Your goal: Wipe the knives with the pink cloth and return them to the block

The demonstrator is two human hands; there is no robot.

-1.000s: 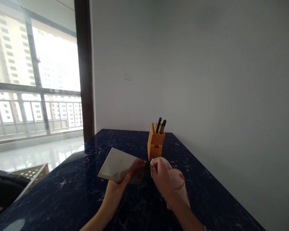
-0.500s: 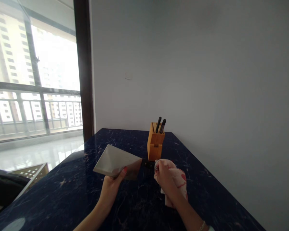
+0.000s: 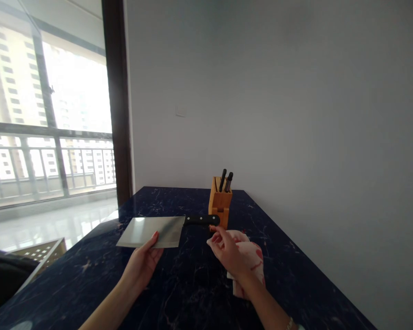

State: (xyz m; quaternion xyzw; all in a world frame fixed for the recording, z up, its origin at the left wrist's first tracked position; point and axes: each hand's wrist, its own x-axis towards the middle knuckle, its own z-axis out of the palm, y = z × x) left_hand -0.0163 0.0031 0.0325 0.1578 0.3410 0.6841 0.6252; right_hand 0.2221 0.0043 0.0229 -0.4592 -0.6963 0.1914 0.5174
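My left hand [image 3: 142, 263] pinches the near edge of a broad steel cleaver blade [image 3: 150, 231] and holds it nearly flat above the dark marble table [image 3: 179, 293]. The cleaver's black handle [image 3: 201, 220] points right, free of any hand. My right hand [image 3: 227, 250] sits just below and right of that handle, fingers loosely curled, resting on a white cloth with red print [image 3: 249, 256]. Whether those fingers grip the cloth is unclear.
A wooden knife block [image 3: 219, 206] with two black handles stands behind the cleaver handle, near the grey wall. A tall window with a dark frame [image 3: 117, 105] fills the left. A perforated pale box [image 3: 44, 250] lies beyond the table's left edge.
The cleaver has swung left and levelled out, its handle now bare. My right hand has come off the handle and dropped onto the cloth. The left hand shifted left along the blade.
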